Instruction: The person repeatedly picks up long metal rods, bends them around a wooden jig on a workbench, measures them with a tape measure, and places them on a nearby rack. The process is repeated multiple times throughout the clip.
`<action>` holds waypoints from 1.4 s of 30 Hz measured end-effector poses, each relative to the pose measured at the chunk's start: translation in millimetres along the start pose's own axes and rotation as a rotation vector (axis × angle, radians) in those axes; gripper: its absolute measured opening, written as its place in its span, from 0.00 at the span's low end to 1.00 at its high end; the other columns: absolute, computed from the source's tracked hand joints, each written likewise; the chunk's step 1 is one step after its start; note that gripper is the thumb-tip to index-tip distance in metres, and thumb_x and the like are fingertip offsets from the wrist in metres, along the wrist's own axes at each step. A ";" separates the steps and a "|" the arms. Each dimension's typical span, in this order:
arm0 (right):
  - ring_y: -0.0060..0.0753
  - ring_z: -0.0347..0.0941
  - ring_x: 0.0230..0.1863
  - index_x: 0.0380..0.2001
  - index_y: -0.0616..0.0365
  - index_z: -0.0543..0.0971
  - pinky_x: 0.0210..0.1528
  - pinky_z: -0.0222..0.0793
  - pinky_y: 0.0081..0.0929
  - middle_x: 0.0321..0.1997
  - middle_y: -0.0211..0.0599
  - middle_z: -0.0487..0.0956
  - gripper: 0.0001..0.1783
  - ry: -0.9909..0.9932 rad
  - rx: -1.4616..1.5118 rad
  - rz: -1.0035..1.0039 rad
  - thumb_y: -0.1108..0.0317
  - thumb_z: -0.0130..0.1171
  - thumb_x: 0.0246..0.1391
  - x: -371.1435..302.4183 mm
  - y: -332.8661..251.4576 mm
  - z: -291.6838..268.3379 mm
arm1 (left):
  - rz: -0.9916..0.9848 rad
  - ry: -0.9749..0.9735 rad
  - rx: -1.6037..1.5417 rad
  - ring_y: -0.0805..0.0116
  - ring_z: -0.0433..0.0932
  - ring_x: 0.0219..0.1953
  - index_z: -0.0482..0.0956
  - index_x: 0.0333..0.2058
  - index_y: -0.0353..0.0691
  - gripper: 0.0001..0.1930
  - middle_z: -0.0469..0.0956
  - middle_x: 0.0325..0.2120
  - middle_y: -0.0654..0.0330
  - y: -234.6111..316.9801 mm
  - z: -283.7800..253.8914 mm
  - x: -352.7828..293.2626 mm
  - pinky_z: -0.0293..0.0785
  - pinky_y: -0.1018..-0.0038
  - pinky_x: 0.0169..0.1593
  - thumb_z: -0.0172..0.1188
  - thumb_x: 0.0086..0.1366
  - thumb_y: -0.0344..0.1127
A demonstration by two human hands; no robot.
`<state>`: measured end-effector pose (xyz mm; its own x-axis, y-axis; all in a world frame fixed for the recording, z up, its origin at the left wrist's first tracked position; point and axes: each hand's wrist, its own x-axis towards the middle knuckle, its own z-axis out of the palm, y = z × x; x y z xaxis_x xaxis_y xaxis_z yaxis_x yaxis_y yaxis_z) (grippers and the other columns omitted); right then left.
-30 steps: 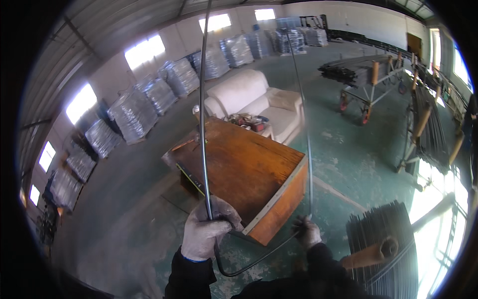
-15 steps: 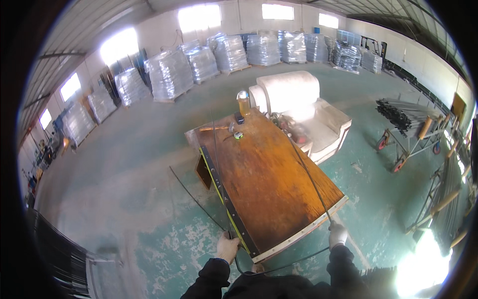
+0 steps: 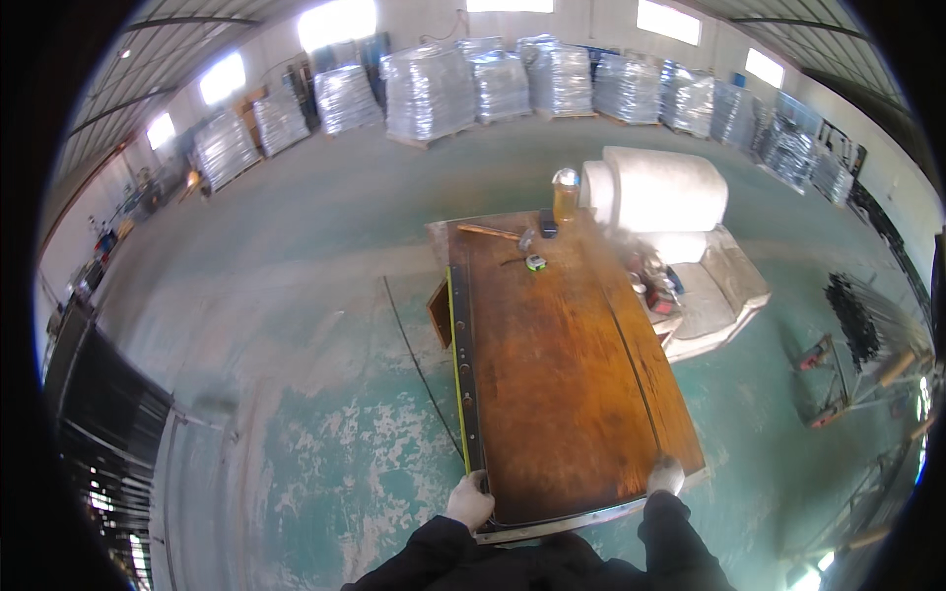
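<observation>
A thin dark rod [image 3: 632, 362], bent into a wide U, lies on a worn brown wooden tabletop [image 3: 552, 394]. Its right leg runs along the top's right side, and its bent end follows the near edge. My left hand [image 3: 471, 500], in a white glove, is closed at the near left corner, where the rod's left leg meets the bend; the fingertips are partly hidden. My right hand [image 3: 666, 476], also gloved, is closed around the rod's right leg near the near right corner. A dark rail with holes [image 3: 466, 379] lines the table's left edge.
At the table's far end are a hammer [image 3: 488, 231], a tape measure [image 3: 535, 263], a dark box [image 3: 548, 225] and a bottle of yellow liquid [image 3: 565, 202]. A pale armchair [image 3: 665, 197] adjoins the right side. Another thin rod [image 3: 419, 364] extends over the floor at left.
Both hands have brought the bent rod onto the tabletop; its near bend hung in front of the table before. My view has turned to the left.
</observation>
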<state>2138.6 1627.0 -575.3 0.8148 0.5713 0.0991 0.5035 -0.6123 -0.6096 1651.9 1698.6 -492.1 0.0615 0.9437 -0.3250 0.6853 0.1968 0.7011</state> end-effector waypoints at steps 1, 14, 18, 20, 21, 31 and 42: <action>0.68 0.91 0.49 0.50 0.65 0.92 0.55 0.84 0.59 0.46 0.62 0.93 0.17 0.033 0.037 -0.078 0.60 0.68 0.77 9.9 -8.2 5.7 | 0.016 0.015 0.045 0.38 0.85 0.69 0.85 0.68 0.37 0.29 0.87 0.65 0.40 7.8 1.4 -5.1 0.81 0.52 0.74 0.66 0.68 0.32; 0.68 0.76 0.72 0.69 0.63 0.84 0.77 0.72 0.59 0.67 0.61 0.83 0.32 -0.402 -0.367 -0.304 0.66 0.71 0.63 9.9 -15.2 -71.1 | 0.332 0.003 0.611 0.48 0.86 0.53 0.93 0.41 0.47 0.08 0.87 0.42 0.54 42.0 67.6 -93.0 0.79 0.47 0.62 0.69 0.66 0.38; 0.67 0.77 0.72 0.68 0.63 0.83 0.78 0.72 0.59 0.65 0.59 0.85 0.31 -0.424 -0.417 -0.286 0.62 0.72 0.64 2.0 -22.6 -79.0 | 0.280 0.044 0.598 0.48 0.87 0.52 0.92 0.42 0.47 0.08 0.87 0.43 0.54 35.5 73.8 -107.2 0.80 0.48 0.61 0.69 0.69 0.39; 0.66 0.77 0.72 0.67 0.62 0.84 0.77 0.71 0.59 0.65 0.58 0.86 0.30 -0.430 -0.414 -0.278 0.61 0.72 0.65 0.7 -25.5 -82.6 | 0.257 0.050 0.600 0.48 0.87 0.51 0.92 0.43 0.47 0.07 0.87 0.43 0.54 38.5 71.9 -110.0 0.81 0.48 0.60 0.68 0.71 0.39; 0.66 0.77 0.72 0.67 0.62 0.84 0.77 0.71 0.59 0.64 0.58 0.86 0.30 -0.432 -0.405 -0.273 0.61 0.72 0.65 0.2 -26.9 -84.0 | 0.262 0.059 0.588 0.48 0.88 0.51 0.92 0.42 0.47 0.07 0.87 0.43 0.54 40.1 71.0 -110.9 0.81 0.48 0.59 0.68 0.71 0.39; 0.64 0.80 0.68 0.61 0.56 0.87 0.74 0.74 0.61 0.60 0.53 0.89 0.25 -0.387 -0.435 -0.234 0.62 0.77 0.62 -1.2 -6.2 -64.6 | 0.285 0.059 0.494 0.49 0.89 0.50 0.92 0.45 0.48 0.08 0.87 0.45 0.55 18.2 66.4 -115.7 0.83 0.49 0.56 0.70 0.70 0.38; 0.65 0.83 0.67 0.59 0.58 0.88 0.73 0.78 0.59 0.58 0.56 0.90 0.24 -0.375 -0.496 -0.200 0.63 0.77 0.61 -1.5 -16.1 -64.4 | 0.284 -0.024 0.532 0.48 0.89 0.51 0.91 0.47 0.48 0.09 0.88 0.46 0.54 16.8 58.0 -107.8 0.84 0.48 0.56 0.68 0.71 0.37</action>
<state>2147.9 1600.7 -515.0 0.5813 0.7973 -0.1624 0.7810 -0.6027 -0.1636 1698.9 1584.7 -482.1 0.3079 0.9322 -0.1902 0.9082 -0.2284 0.3508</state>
